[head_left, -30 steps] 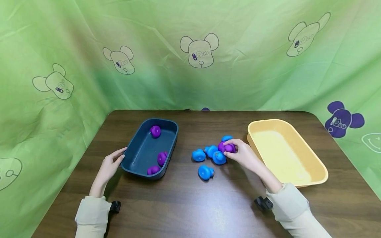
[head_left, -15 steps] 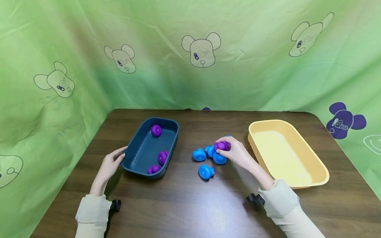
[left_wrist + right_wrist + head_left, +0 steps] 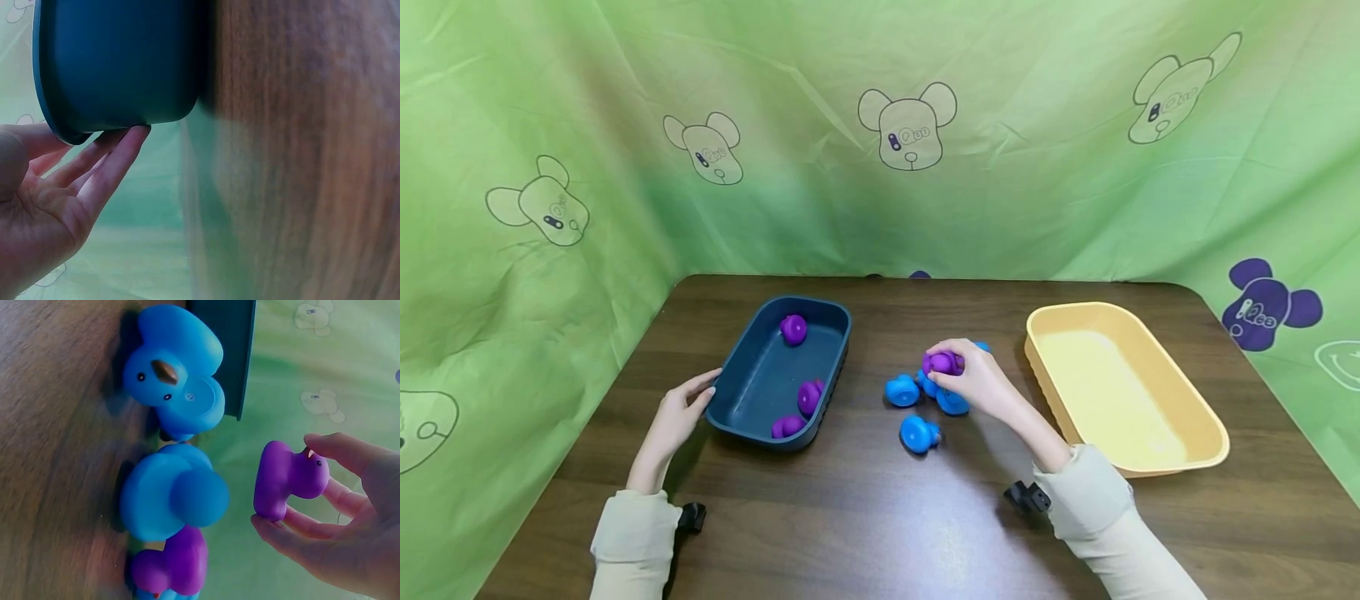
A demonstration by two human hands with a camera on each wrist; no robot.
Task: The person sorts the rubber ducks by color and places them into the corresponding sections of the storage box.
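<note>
My right hand (image 3: 981, 382) pinches a small purple rubber duck (image 3: 289, 478) between thumb and fingertips, raised above the table beside a cluster of blue ducks. In the right wrist view a second purple duck (image 3: 175, 562) lies at the end of that cluster, close to a blue duck (image 3: 175, 494); the hand hides it in the head view. My left hand (image 3: 676, 417) touches the outer left side of a dark blue bin (image 3: 737, 429) with fairly straight fingers (image 3: 115, 165). Inside the bin lie 3 purple ducks, one being this duck (image 3: 793, 330) towards the far end.
A yellow bin (image 3: 1206, 446) stands on the right of the brown wooden table (image 3: 865, 525). One blue duck (image 3: 919, 435) lies nearer me than the cluster, another blue duck (image 3: 902, 391) at its left. A green printed cloth (image 3: 805, 208) hangs behind and at the sides.
My right hand has lifted the purple duck from among the blue ones and carried it a little to the left. The left hand has stayed at the dark blue bin.
</note>
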